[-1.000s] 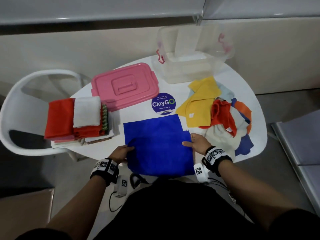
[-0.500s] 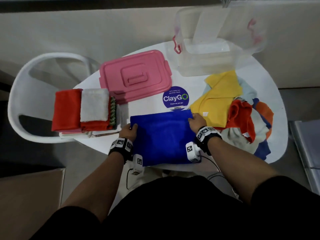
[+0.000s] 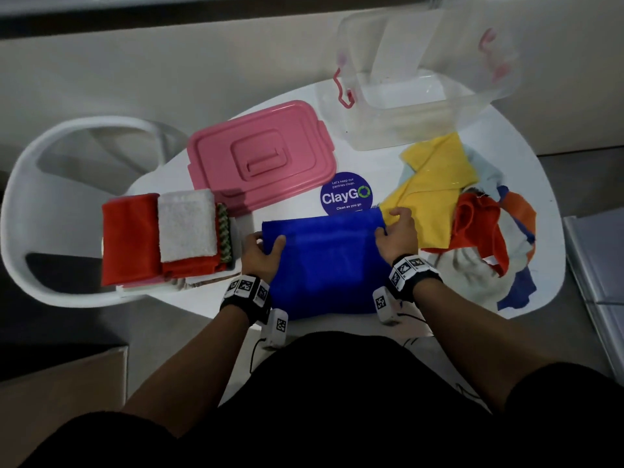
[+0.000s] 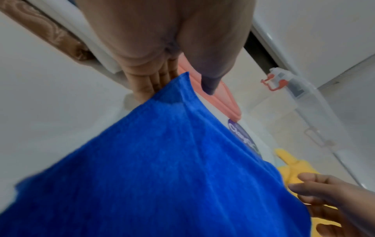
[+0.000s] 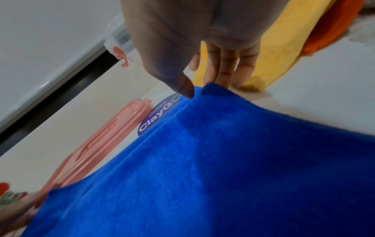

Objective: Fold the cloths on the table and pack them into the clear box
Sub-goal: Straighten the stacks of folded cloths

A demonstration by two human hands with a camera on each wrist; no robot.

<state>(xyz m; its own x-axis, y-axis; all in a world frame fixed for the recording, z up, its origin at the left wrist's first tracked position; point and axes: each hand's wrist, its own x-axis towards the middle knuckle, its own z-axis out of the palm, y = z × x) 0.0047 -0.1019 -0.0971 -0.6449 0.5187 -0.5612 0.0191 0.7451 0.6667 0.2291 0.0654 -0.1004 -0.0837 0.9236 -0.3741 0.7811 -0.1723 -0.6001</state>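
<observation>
Now folded in half, blue cloth (image 3: 324, 261) pinched by left hand (image 3: 260, 253) and right hand (image 3: 396, 233); clear box (image 3: 418, 106) holding no cloths.

I had both arms reaching forward, left hand (image 3: 261, 253) and right hand (image 3: 396, 231) each pinching, thumb on top, fingers beneath.

Office pantry: white table (image 3: 304, 319) bears a "ClayGo" sticker (image 3: 346, 194).
</observation>
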